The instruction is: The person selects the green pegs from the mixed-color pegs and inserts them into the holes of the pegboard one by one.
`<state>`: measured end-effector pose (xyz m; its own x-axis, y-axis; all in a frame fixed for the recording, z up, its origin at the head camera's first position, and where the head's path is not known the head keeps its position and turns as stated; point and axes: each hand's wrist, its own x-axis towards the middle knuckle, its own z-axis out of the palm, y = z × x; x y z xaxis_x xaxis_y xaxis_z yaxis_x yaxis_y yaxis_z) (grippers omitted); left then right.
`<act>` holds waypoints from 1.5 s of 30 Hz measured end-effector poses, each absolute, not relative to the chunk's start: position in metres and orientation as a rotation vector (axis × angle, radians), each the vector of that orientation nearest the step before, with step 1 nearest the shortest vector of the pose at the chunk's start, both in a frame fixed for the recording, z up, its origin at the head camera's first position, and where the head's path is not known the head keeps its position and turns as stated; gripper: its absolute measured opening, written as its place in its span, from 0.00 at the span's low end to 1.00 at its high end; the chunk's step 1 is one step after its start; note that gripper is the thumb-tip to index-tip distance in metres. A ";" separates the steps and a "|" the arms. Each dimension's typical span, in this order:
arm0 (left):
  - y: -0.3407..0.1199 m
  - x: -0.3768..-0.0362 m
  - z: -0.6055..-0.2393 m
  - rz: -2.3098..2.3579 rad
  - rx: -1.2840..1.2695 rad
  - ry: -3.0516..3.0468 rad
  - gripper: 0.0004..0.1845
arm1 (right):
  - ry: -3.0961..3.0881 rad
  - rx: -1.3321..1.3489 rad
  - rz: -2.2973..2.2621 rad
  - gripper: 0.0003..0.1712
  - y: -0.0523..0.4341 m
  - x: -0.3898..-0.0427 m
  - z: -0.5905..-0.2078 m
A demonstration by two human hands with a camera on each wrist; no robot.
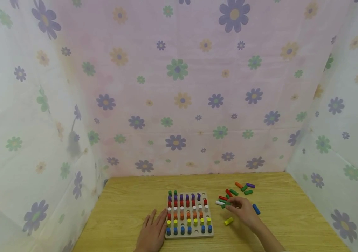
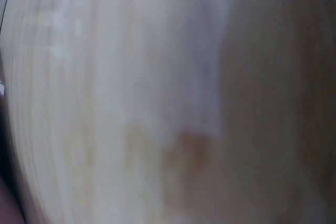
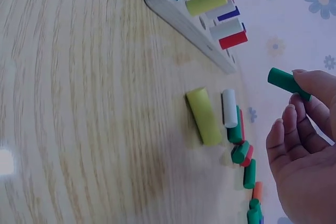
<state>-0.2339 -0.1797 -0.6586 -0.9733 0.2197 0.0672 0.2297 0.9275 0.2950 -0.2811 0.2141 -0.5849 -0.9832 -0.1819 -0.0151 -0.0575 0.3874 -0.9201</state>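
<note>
I pinch a green peg in my right hand, lifted above the loose pegs beside the board. My left hand lies flat, fingers spread, steadying the board. I should turn the peg upright over an empty hole, then lower it straight.

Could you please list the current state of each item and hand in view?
Peg board: flat on the table, mostly filled, some holes empty.
Green peg: lifted, pinched by the right hand.
Left hand: flat on the table, touching the board's edge.
Yellow peg: lying loose.
Blue peg: lying loose.
</note>
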 end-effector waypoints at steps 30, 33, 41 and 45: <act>-0.178 -0.234 -0.656 -0.458 -0.347 -3.034 0.30 | 2.584 -0.335 -1.749 0.12 0.165 -0.290 -0.568; -0.178 -0.233 -0.656 -0.447 -0.350 -3.017 0.30 | 2.588 -0.347 -1.754 0.11 0.160 -0.290 -0.568; -0.178 -0.233 -0.656 -0.464 -0.333 -3.021 0.30 | 2.541 -0.392 -1.767 0.15 0.146 -0.294 -0.567; -0.178 -0.233 -0.656 -0.490 -0.324 -3.031 0.31 | 2.526 -0.403 -1.755 0.16 0.140 -0.298 -0.568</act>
<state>-0.2328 -0.1776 -0.6558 -0.9766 0.1971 0.0865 0.2143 0.9277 0.3057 -0.2977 0.1404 -0.5681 -0.9655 -0.2338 0.1149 -0.1893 0.3264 -0.9261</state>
